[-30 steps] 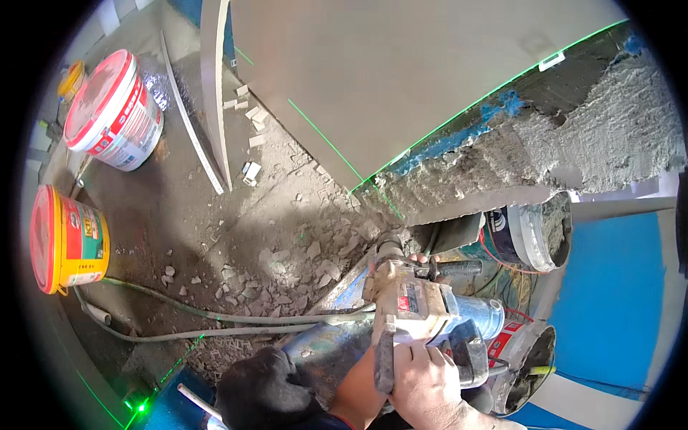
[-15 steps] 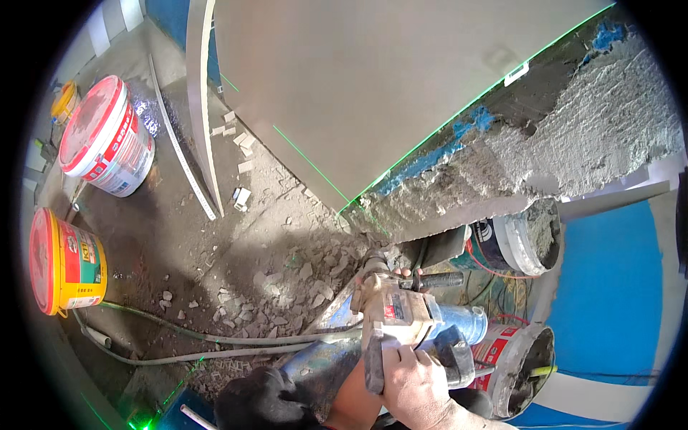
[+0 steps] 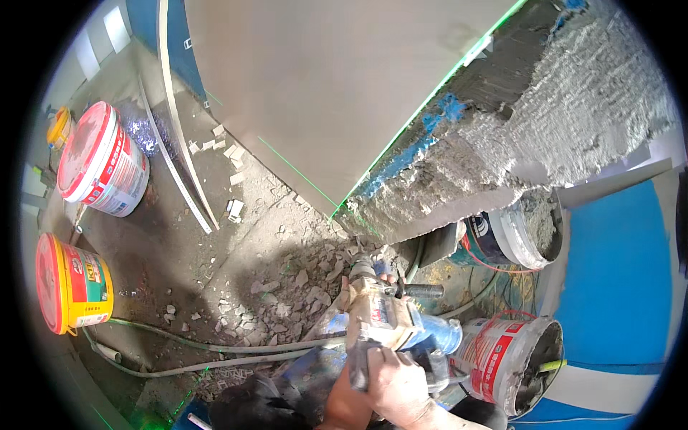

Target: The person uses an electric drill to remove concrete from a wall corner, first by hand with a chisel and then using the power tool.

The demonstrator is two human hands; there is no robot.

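Note:
A dusty rotary hammer points away from me, its nose close to the foot of the wall corner among broken rubble. Its tip is hard to make out there. My right hand is closed around the rear handle. From below, my left forearm passes under the tool. Fingertips of my left hand show at the front grip, beside the black side handle; the rest of that hand is hidden by the tool body. Rough, chipped plaster borders the smooth grey panel.
Chunks of rubble cover the floor ahead. A pale hose crosses to the left. Lidded buckets, one white and red, one yellow, stand left. Open buckets, dark and white, are on the right. Green laser lines mark the panel.
The rotary hammer and both hands sit slightly further left in view. The surroundings have shifted too, as my head view turned a little. Both hands keep their grip.

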